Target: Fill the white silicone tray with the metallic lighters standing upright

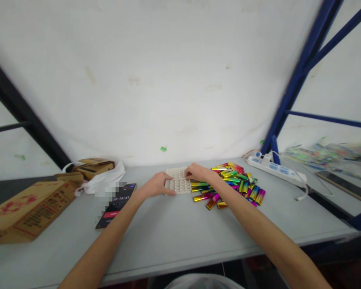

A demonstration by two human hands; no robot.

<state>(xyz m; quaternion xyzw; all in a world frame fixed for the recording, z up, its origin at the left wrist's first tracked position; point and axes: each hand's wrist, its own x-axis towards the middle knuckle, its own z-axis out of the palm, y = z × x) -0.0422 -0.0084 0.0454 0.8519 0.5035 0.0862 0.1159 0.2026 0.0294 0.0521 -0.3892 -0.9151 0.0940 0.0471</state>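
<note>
A small off-white tray (179, 185) with rows of round pockets lies on the table near the wall. My left hand (157, 184) grips its left side, thumb at the near corner and fingers at the far part of the edge. Over the tray's far right corner is my right hand (195, 171), its fingers pinched together and pointing down; what they hold, if anything, is hidden. Right beside the tray, partly behind my right forearm, spreads a pile of shiny, rainbow-coloured metallic flat tubes (243, 186), which look like lighter casings.
A phone (116, 206) showing a timer lies left of my left arm. Further left are a cardboard box (33, 208), a smaller open box (93, 166) and a white plastic bag (108, 178). A power strip (276, 168) with cables sits at right, near a blue metal frame (295, 84).
</note>
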